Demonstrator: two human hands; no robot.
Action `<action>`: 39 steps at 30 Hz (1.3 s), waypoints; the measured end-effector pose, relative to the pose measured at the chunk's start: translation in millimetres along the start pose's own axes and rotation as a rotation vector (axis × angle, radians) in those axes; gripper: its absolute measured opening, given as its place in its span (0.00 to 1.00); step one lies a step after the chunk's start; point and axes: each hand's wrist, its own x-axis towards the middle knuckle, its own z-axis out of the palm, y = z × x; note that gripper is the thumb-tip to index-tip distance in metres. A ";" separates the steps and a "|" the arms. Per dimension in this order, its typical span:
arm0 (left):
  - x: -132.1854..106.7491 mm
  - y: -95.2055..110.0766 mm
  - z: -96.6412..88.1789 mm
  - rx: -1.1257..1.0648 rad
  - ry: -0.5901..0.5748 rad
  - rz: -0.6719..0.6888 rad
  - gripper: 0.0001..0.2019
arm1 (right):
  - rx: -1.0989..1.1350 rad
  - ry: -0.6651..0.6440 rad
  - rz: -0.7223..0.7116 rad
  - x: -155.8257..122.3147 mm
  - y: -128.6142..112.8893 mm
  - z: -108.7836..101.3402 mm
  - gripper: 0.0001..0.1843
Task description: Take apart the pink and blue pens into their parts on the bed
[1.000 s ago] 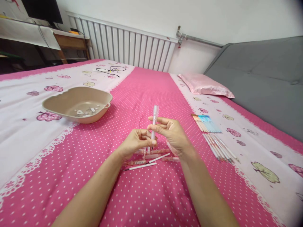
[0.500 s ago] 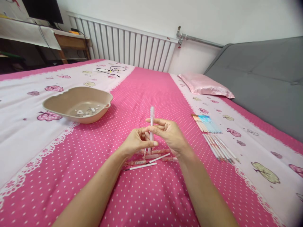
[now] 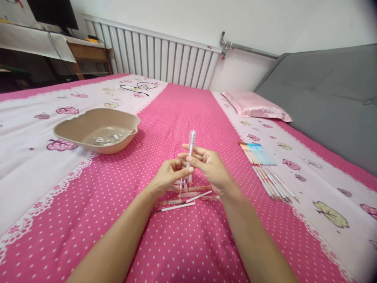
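Observation:
A slim pen (image 3: 192,139) with a pale, see-through barrel stands almost upright between my hands, with small print near its top. My right hand (image 3: 213,165) pinches it around the middle with thumb and fingers. Lower down, my left hand (image 3: 169,175) is closed with its thumb against the pen's lower part; its fingertips are partly hidden. Under the hands lie several pink-patterned pen parts (image 3: 171,203) and white pen refills with dark tips (image 3: 178,207), some overlapping.
At the left sits a beige basin (image 3: 67,131) holding small white bits. On the right are a row of blue-and-peach pens (image 3: 256,154) and a row of pale pens (image 3: 272,184). Farther back lie a black cable (image 3: 144,87) and a pink pillow (image 3: 256,107) on the bedspread (image 3: 188,243).
The pen has turned and leans slightly right, so its printed side now shows. My left thumb has moved up a little. The basin and the pen rows stay where they were.

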 end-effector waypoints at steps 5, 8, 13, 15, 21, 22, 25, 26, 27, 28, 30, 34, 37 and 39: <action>-3.0 3.6 -0.1 0.002 -0.028 0.014 0.12 | -0.028 -0.002 -0.037 1.3 1.4 -2.7 0.20; -1.7 3.2 1.2 -0.034 0.002 0.033 0.11 | -0.056 0.009 -0.031 1.7 1.0 -1.7 0.21; 3.3 1.9 0.5 -0.070 0.252 0.081 0.14 | -0.231 0.136 -0.064 4.0 2.3 -1.7 0.22; 5.0 1.6 -0.6 -0.064 0.346 0.102 0.15 | -0.328 0.143 -0.070 4.8 4.8 -2.8 0.20; 5.9 3.5 -1.4 -0.046 0.445 0.127 0.16 | -0.539 0.139 -0.078 4.9 12.0 -1.7 0.17; 5.6 4.2 -1.2 -0.043 0.450 0.128 0.17 | -0.566 0.155 -0.082 4.8 12.4 -0.8 0.16; 4.7 5.8 -0.8 -0.041 0.449 0.128 0.16 | -0.605 0.193 -0.108 4.7 12.7 2.1 0.12; 4.4 6.1 -0.8 -0.042 0.448 0.129 0.16 | -0.605 0.200 -0.118 4.7 12.7 2.7 0.11; 4.3 6.3 -0.9 -0.044 0.448 0.131 0.16 | -0.603 0.203 -0.125 4.7 12.8 3.2 0.11; 4.2 6.2 -1.0 -0.047 0.449 0.133 0.15 | -0.599 0.204 -0.132 4.5 12.9 3.5 0.10; 4.3 5.6 -1.4 -0.050 0.449 0.134 0.15 | -0.595 0.206 -0.141 4.2 13.1 3.8 0.09; 6.2 3.3 -2.1 -0.034 0.442 0.139 0.15 | -0.601 0.236 -0.154 4.9 15.3 3.5 0.08; 6.8 1.7 -4.1 0.062 0.461 0.177 0.17 | -0.599 0.271 -0.194 8.0 21.4 1.7 0.08; 3.2 0.9 -7.2 0.198 0.519 0.229 0.18 | -0.585 0.318 -0.226 10.2 28.3 -0.7 0.09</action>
